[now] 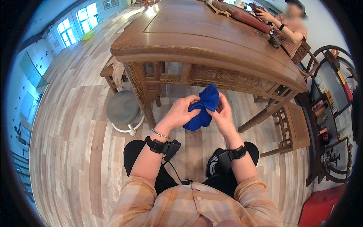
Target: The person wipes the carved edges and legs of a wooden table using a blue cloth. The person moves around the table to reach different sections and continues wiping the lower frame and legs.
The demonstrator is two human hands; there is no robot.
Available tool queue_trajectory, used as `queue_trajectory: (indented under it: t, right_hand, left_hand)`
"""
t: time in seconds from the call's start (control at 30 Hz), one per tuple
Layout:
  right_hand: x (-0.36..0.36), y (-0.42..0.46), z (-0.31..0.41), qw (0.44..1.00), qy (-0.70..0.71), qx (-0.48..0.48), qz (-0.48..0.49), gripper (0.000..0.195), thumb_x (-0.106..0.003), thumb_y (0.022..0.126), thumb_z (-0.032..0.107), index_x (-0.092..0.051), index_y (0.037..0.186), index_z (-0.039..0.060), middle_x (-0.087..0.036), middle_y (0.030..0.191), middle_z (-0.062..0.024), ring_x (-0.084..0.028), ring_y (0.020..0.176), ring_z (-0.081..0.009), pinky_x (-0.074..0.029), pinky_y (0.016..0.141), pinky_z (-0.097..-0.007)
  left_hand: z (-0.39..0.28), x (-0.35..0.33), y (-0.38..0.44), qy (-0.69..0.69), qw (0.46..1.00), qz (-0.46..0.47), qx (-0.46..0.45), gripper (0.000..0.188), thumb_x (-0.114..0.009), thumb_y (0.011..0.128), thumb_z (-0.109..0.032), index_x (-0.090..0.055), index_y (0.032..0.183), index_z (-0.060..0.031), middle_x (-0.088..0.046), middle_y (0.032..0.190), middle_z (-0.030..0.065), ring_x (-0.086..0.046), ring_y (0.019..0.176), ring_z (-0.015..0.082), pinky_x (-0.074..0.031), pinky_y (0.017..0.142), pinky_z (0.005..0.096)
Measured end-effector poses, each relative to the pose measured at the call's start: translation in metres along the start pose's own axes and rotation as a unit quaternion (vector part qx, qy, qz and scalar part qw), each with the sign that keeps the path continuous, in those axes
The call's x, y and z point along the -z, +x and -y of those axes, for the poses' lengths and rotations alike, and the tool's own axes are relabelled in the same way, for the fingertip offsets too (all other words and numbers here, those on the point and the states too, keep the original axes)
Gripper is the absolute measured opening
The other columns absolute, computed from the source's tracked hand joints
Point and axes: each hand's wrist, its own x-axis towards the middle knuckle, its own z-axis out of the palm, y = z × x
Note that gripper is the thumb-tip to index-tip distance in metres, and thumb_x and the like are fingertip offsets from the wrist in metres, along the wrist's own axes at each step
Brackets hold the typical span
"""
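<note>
A bunched blue cloth (204, 109) hangs in the air between my hands, short of the near edge of a carved wooden table (181, 37). My left hand (181, 110) pinches its left side between thumb and fingers. On the other side, my right hand (223, 113) grips the cloth with the thumb in front and the fingers partly hidden behind it. The lower part of the cloth droops loosely over the wood-plank floor (195, 144). Each wrist wears a black strap with a device, and a metal bangle (160, 133) circles the left one.
A round padded stool (123, 107) stands left of the table leg, near a wooden seat with a beige cloth (117, 72) draped on it. At right are a wooden stool (296, 129) and dark shelving (323, 119). Another person (292, 28) sits beyond the table's far right side.
</note>
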Motion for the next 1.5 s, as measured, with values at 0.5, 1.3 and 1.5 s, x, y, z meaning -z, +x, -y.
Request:
queue_trajectory:
  t: [0.5, 1.3, 1.5]
  right_hand:
    - [0.053, -0.014, -0.005, 0.973, -0.070, -0.200, 0.094, 0.041, -0.072, 0.092, 0.032, -0.065, 0.115, -0.0008, -0.070, 0.097, -0.0040, -0.062, 0.082, -0.0091, -0.051, 0.073, -0.0253]
    - [0.049, -0.017, 0.004, 0.988, 0.063, -0.141, 0.017, 0.045, -0.077, 0.086, 0.018, -0.059, 0.123, -0.0008, -0.068, 0.109, -0.0049, -0.063, 0.099, -0.0123, -0.050, 0.088, -0.0278]
    - [0.064, -0.010, -0.002, 0.970, -0.130, -0.198, -0.050, 0.027, -0.071, 0.085, 0.009, -0.069, 0.109, -0.0033, -0.071, 0.094, -0.0046, -0.064, 0.082, -0.0110, -0.052, 0.075, -0.0261]
  left_hand:
    - [0.027, -0.028, 0.002, -0.349, 0.933, -0.048, 0.077, 0.025, -0.061, 0.099, -0.016, -0.065, 0.117, 0.0012, -0.068, 0.101, 0.0007, -0.061, 0.088, 0.0057, -0.051, 0.079, 0.0228]
    - [0.036, -0.038, 0.004, -0.119, 0.989, 0.068, 0.048, 0.038, -0.056, 0.101, -0.029, -0.060, 0.128, -0.0020, -0.058, 0.132, 0.0121, -0.056, 0.119, 0.0244, -0.044, 0.100, 0.0372]
    - [0.018, -0.027, 0.003, 0.161, 0.984, -0.062, 0.038, 0.030, -0.053, 0.099, -0.027, -0.069, 0.107, -0.0029, -0.061, 0.125, 0.0138, -0.062, 0.105, 0.0343, -0.049, 0.091, 0.0417]
